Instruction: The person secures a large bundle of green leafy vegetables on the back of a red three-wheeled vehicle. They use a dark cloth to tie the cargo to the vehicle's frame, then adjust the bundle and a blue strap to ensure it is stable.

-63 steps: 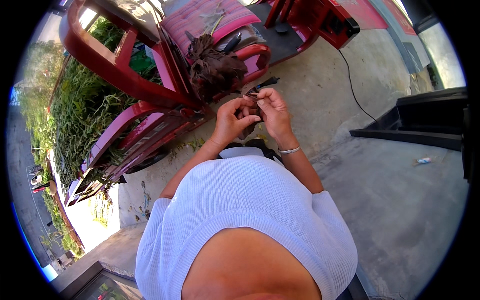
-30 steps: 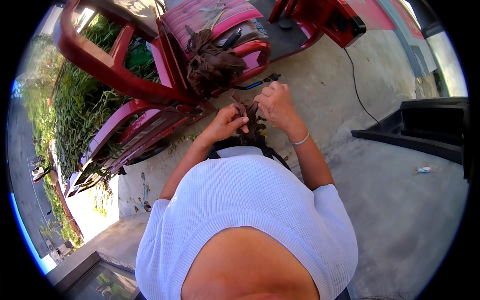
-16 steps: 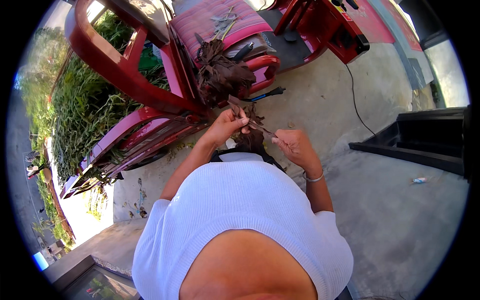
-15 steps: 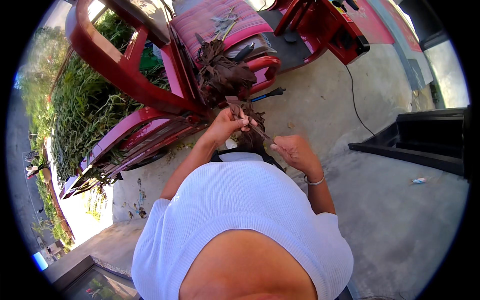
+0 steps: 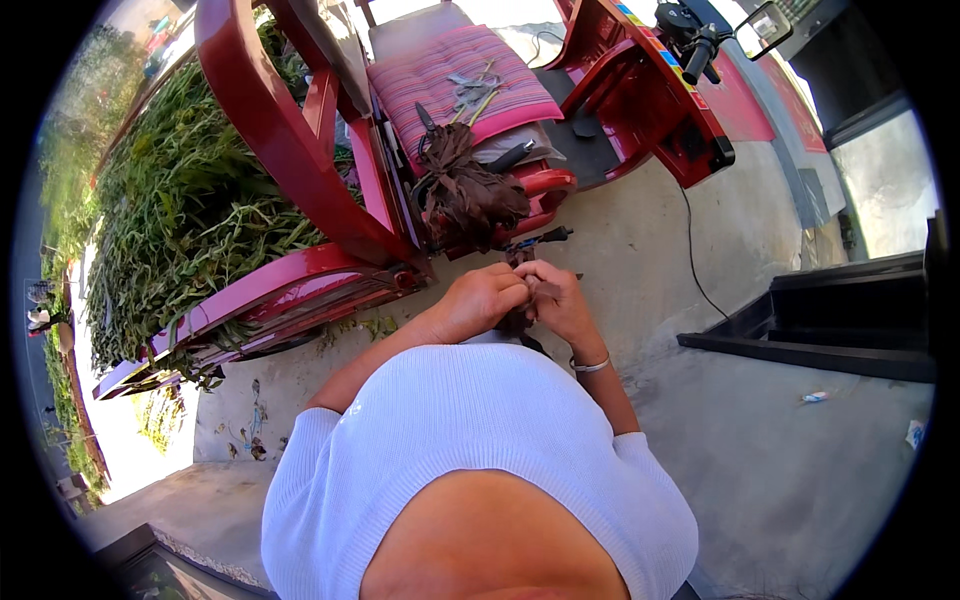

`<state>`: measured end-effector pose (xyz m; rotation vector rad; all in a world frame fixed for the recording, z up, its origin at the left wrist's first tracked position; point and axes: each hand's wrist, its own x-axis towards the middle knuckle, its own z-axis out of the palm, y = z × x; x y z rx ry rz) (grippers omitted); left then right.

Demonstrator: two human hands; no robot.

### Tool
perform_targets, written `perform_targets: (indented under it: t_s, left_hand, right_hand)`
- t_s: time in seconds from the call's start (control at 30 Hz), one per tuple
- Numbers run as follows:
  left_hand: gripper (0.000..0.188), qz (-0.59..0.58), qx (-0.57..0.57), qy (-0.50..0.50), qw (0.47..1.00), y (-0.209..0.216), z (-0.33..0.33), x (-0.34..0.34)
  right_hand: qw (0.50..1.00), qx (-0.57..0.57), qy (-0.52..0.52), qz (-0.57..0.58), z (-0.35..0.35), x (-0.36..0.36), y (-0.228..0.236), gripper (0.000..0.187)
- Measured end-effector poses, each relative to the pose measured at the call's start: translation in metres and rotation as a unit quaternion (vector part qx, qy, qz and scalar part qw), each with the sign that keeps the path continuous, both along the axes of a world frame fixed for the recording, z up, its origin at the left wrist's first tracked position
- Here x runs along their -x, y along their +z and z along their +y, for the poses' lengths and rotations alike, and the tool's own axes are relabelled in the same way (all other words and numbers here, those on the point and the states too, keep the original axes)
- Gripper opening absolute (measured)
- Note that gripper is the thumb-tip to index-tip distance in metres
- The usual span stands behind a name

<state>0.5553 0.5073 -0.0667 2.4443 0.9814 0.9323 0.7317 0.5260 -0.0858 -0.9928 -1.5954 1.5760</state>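
My left hand (image 5: pixel 482 301) and my right hand (image 5: pixel 560 301) meet in front of my chest, fingers closed in a pinch. Between them is a thin dark brown strip that looks like cloth, mostly hidden by the fingers. More of this brown material (image 5: pixel 516 322) hangs just below the hands. Beyond them a crumpled bunch of dark brown cloth (image 5: pixel 470 190) lies over the edge of the red vehicle's seat. A pointed dark blade tip (image 5: pixel 427 117) sticks up behind the bunch, and a black handle (image 5: pixel 512 156) lies at its right.
A striped pink cushion (image 5: pixel 455 75) lies on the red vehicle (image 5: pixel 340 240), with grey strips (image 5: pixel 474 92) on top. Green cut plants (image 5: pixel 190 220) fill its cargo bed at left. A black frame (image 5: pixel 820 315) and a thin cable (image 5: pixel 692 250) are on the concrete at right.
My hands, earlier apart with a brown strip stretched between them, have come together. The right hand has moved up and left to meet the left. The whole view has shifted slightly.
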Motion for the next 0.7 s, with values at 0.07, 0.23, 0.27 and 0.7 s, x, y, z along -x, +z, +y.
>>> perform_targets:
  t_s: [0.07,0.23,0.27,0.7]
  left_hand:
    - [0.018,-0.008,-0.096,0.043,0.994,0.006,0.001,0.01]
    - [0.021,-0.049,-0.219,0.135,0.965,0.0,-0.003,0.03]
    - [0.021,-0.055,-0.226,0.149,0.961,-0.002,-0.007,0.033]
    - [0.025,-0.286,0.051,0.315,0.903,-0.01,-0.093,0.075]
  right_hand:
    - [1.0,0.022,-0.005,0.004,0.0,0.015,0.002,0.016]
    - [0.992,0.115,0.048,0.031,0.003,0.033,0.013,0.019]
    - [0.992,0.111,0.061,0.026,0.004,0.033,0.011,0.017]
    - [0.969,-0.241,0.058,-0.001,0.015,0.055,0.03,0.006]
